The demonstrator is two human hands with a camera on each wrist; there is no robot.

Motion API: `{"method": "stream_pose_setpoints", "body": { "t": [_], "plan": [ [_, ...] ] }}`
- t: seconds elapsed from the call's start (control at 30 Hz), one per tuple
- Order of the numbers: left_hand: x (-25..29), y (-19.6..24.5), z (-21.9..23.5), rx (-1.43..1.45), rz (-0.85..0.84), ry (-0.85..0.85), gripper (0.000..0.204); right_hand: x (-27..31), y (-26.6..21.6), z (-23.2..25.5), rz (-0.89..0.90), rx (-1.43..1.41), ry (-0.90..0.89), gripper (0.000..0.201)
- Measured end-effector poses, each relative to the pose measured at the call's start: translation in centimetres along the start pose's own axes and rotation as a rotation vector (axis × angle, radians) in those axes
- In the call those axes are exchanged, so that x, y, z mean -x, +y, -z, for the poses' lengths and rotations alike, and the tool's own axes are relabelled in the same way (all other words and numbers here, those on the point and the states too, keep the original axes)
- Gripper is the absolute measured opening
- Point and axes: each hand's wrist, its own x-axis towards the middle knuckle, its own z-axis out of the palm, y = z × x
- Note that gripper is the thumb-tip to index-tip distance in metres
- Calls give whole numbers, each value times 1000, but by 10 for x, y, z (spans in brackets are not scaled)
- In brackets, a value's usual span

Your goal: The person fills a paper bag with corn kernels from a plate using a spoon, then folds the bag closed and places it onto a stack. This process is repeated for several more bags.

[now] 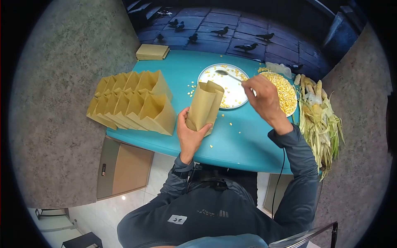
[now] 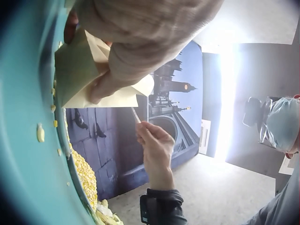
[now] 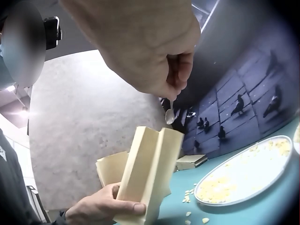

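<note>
A brown paper bag [image 1: 205, 105] stands upright with its top open, and my left hand [image 1: 190, 134] grips it low down, thumb on one side. Above and right of the bag, my right hand [image 1: 264, 97] pinches the handle of a metal spoon [image 1: 226, 73]. In the right wrist view the spoon's bowl [image 3: 169, 116] hangs just over the bag's mouth. Behind the bag lies a white round plate [image 1: 213, 74] with scattered yellow corn kernels. To the right, partly behind my right hand, is a second plate heaped with corn kernels [image 1: 286, 93].
Two rows of open paper bags [image 1: 136, 101] stand at the left of the teal table [image 1: 231, 144]. A stack of flat bags [image 1: 152, 52] lies at the back left corner. Corn cobs and husks [image 1: 318, 120] pile up at the right edge. Loose kernels dot the tabletop.
</note>
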Motion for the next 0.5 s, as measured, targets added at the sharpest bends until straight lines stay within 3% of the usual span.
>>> {"method": "stream_pose_setpoints", "body": {
  "t": [0.03, 0.1, 0.13, 0.2, 0.37, 0.43, 0.5],
  "plan": [
    [2, -1, 2, -5, 1, -3, 88, 7, 16, -8, -5, -3, 1, 14],
    [5, -3, 6, 36, 12, 16, 88, 20, 53, -27, -287, 58, -234, 3],
    [8, -4, 10, 32, 8, 14, 88, 26, 66, -38, -289, 57, -228, 3],
    [16, -5, 17, 80, -1, 22, 87, 32, 90, -60, -521, -15, -397, 6],
    [41, -1, 34, 72, 31, 15, 87, 17, 104, -117, -557, -166, -385, 9],
    [46, -1, 38, 57, 29, 17, 86, 9, 104, -133, -425, -251, -421, 10],
    [51, 2, 44, 71, 59, 24, 86, 6, 107, -137, -425, -285, -458, 10]
  ]
}}
